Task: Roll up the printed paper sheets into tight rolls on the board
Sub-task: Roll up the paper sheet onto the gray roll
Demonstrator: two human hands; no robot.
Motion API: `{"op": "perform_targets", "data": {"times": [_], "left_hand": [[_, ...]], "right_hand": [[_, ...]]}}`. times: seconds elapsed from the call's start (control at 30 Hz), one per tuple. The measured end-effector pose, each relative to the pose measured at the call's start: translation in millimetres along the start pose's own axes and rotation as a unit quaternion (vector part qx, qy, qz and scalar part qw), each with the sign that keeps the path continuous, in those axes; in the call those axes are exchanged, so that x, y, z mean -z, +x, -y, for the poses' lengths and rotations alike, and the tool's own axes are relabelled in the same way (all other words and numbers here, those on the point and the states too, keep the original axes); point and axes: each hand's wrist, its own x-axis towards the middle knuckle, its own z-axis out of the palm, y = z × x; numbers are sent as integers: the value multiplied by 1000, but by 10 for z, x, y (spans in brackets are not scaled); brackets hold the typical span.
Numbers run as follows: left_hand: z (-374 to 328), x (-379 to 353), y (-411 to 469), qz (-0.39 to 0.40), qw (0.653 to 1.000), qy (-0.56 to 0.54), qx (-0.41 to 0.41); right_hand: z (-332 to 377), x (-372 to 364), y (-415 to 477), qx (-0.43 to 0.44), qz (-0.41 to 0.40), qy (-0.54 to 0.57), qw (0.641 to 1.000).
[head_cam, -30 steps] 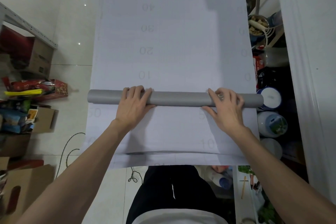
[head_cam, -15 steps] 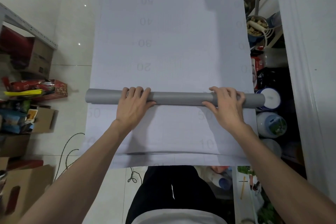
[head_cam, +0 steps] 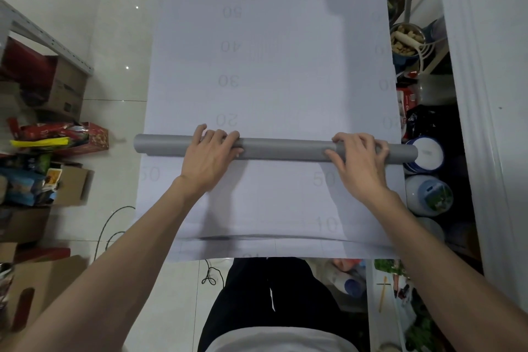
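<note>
A long white printed sheet (head_cam: 274, 46) with faint reversed numbers lies flat on the board and stretches away from me. Its near part is wound into a grey roll (head_cam: 285, 148) lying crosswise. My left hand (head_cam: 210, 157) lies over the roll's left half with fingers curled over its top. My right hand (head_cam: 358, 158) grips the right half, fingers over the far side and thumb on the near side. Another white sheet (head_cam: 257, 208) lies under the roll toward me.
Cardboard boxes and snack packets (head_cam: 51, 157) crowd the floor at left, under a metal shelf. Jars and tubs (head_cam: 427, 151) stand close to the roll's right end. A white wall runs along the right. A black cable (head_cam: 114, 226) lies on the tiles.
The printed numbers on the far sheet have slid toward me as the sheet winds onto the roll. Both hands shifted their fingers further over the roll's top; the roll stays in about the same place.
</note>
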Motion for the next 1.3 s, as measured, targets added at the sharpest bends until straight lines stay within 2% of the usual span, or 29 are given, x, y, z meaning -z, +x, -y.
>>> {"op": "perform_targets", "data": {"times": [0.2, 0.27, 0.4, 0.53, 0.7, 0.8, 0.9, 1.1, 1.23, 1.3], "left_hand": [[-36, -35, -19, 42, 998, 45, 11], [-42, -3, 4, 38, 998, 52, 8], [-39, -3, -6, 17, 1000, 10, 14], [-99, -68, -96, -9, 999, 29, 43], [-101, -62, -166, 2, 998, 58, 35], [-63, -57, -67, -10, 999, 37, 34], [-59, -72, 1, -1, 999, 20, 34], [-45, -70, -28, 15, 999, 45, 23], [-6, 23, 95, -7, 1000, 9, 5], [-8, 10, 86, -6, 1000, -7, 4]], "right_hand": [[-24, -61, -16, 45, 15, -38, 998], [-6, -22, 2, 50, -3, -53, 997], [39, 17, 23, 8, -15, 14, 1000], [7, -65, -51, 31, -3, -3, 1000], [1, -1, 9, 50, -14, -48, 997], [53, 40, 76, 11, -26, 15, 999], [35, -20, 48, 4, -41, -11, 999], [-27, -41, 26, 28, 1, -73, 997], [-29, 9, 71, 6, -4, -37, 999], [-47, -16, 43, 23, -5, -38, 999]]}}
